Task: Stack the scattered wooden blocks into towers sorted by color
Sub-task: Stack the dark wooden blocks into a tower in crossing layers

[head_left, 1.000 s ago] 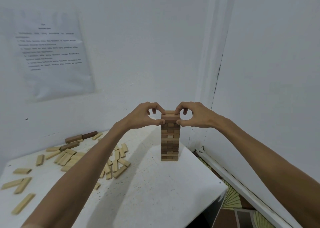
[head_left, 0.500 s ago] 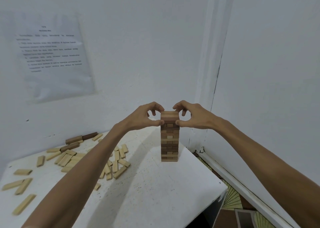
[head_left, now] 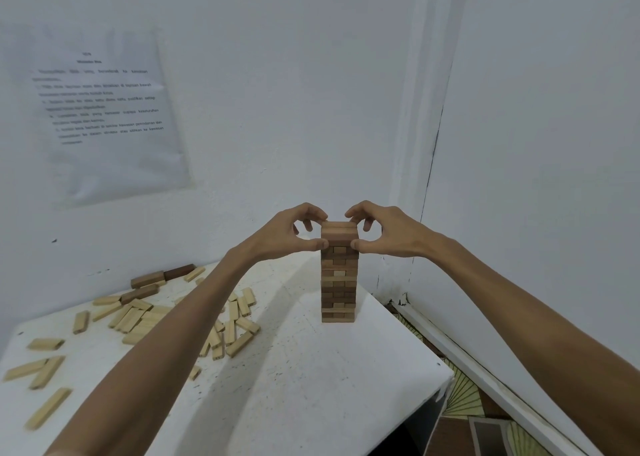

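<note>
- Sheet of paper [head_left: 104,116]: printed, the text too blurred to read; fixed to the wall far left of the tower and above it.
- Light blocks [head_left: 138,320]: many pale wooden pieces lying flat and scattered on the desk, left of the tower and well apart from it; some are hidden under the left forearm.
- Dark blocks [head_left: 147,279]: a few brown pieces by the wall, left of the tower, beside the pale scatter.
- Left hand [head_left: 284,236]: at the tower's upper left; grip clasping the top layer, thumb against the near edge, fingers curled over the far side.
- Tower [head_left: 338,282]: upright, crossed layers of brown blocks in mixed shades, standing toward the desk's back right.
- Top layer [head_left: 338,231]: crowns the tower, held between both hands.
- Right hand [head_left: 389,236]: at the tower's upper right; grip mirrors the left, clasping the top layer.
- Desk [head_left: 311,403]: white, speckled, under the tower.
- Floor [head_left: 464,396]: patterned, below and right of the tower.
</note>
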### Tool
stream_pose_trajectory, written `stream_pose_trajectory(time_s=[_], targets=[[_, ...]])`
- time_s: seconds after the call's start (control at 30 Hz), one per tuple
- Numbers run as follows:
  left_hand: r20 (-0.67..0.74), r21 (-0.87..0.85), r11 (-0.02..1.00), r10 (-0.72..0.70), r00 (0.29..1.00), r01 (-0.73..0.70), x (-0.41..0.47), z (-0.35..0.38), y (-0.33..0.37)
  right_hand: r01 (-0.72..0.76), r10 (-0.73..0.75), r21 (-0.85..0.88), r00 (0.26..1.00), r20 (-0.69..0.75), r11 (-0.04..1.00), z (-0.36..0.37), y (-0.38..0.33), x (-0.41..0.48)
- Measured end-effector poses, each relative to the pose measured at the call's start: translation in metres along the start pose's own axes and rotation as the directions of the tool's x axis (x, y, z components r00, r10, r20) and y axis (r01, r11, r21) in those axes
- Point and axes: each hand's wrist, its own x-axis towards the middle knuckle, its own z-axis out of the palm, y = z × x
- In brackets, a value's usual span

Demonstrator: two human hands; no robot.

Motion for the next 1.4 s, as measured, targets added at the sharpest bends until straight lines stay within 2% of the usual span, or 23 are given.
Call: stream_pose_trajectory(time_s=[0.33,0.53,0.87,1.1,1.4], targets=[[0.011,-0.005,1.000,-0.022,1.000,0.022,-0.002,-0.002,-0.001,0.002,-0.002,-0.005,1.000,0.000,1.000,0.001,0.002,0.000],[0.069,-0.016,0.997,-0.077,0.995,0.078,-0.004,0.000,-0.002,0.005,-0.005,-0.009,1.000,-0.003,1.000,-0.001,-0.003,-0.001],[0.055,0.082,0.992,-0.101,0.993,0.097,-0.025,-0.027,-0.014,0.044,-0.051,-0.117,0.997,-0.059,0.992,-0.005,-0.031,0.011],[-0.011,0.180,0.976,-0.123,0.992,0.123,-0.060,-0.056,-0.018,0.104,-0.101,-0.180,0.995,0.023,0.978,0.009,-0.069,0.026],[-0.109,0.258,0.923,-0.267,0.957,0.287,-0.133,-0.091,-0.040,0.236,-0.211,-0.196,0.967,0.141,0.952,0.049,-0.119,0.052]])
